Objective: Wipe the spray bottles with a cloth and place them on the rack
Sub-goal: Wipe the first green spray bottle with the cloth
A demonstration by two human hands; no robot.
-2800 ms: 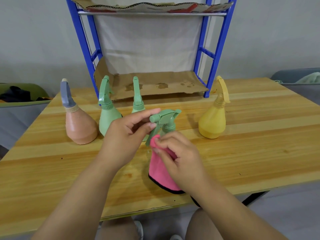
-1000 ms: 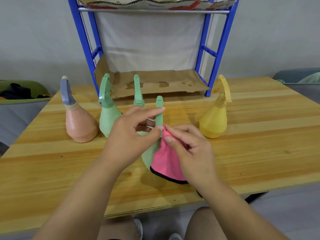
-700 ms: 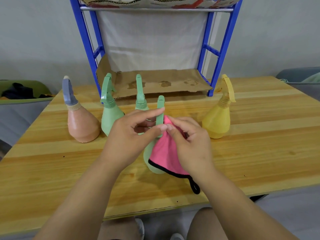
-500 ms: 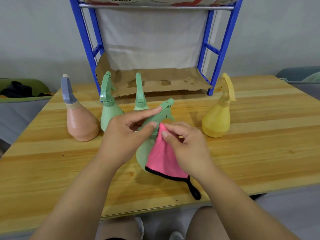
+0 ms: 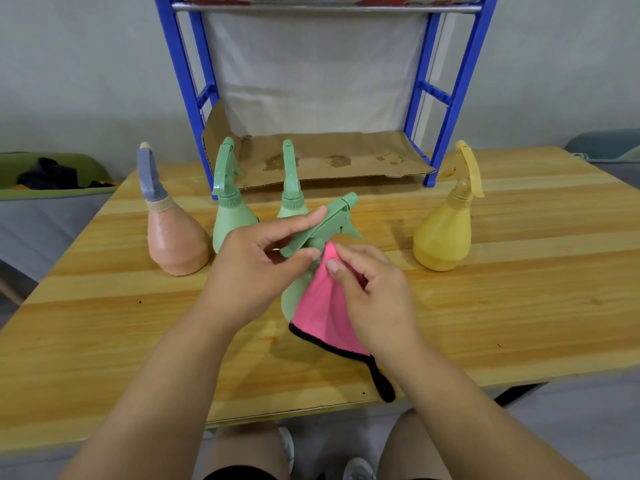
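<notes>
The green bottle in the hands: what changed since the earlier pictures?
The left hand turned the green bottle; its spray head swung round and now points up-right. The right hand still pinches the pink cloth at its neck. The four other bottles stayed.

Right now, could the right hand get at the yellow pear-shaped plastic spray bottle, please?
Probably yes: nothing stands between the right hand and the yellow spray bottle on the wooden table, though that hand is busy pinching the pink cloth.
</notes>
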